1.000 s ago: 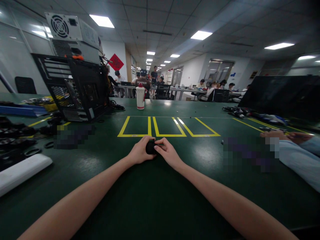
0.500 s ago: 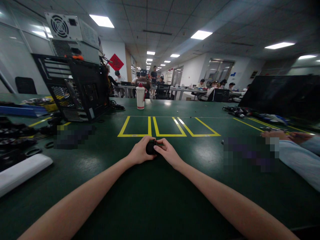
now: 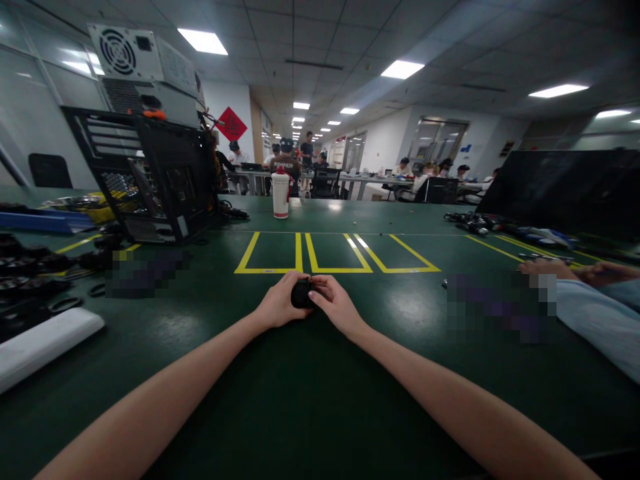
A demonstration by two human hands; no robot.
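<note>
Between my hands is a small round black object [image 3: 301,294]; its exact kind does not show. My left hand [image 3: 278,303] wraps around its left side, thumb below and fingers over the top. My right hand [image 3: 334,301] pinches its right edge, with the thumb across the near face. The fingers partly cover the object. Both forearms rest low over the dark green table [image 3: 300,400], just in front of yellow tape outlines [image 3: 330,271].
A black computer case [image 3: 155,180] with a power supply [image 3: 145,60] on top stands left. A white cup [image 3: 281,195] is beyond the tape. A white bar-shaped object [image 3: 55,343] lies near left. At right are a co-worker's hands [image 3: 550,268] and a dark screen [image 3: 565,190].
My right fingers have shifted slightly on the round black object, which looks a little turned. My left hand keeps its hold almost unmoved.
</note>
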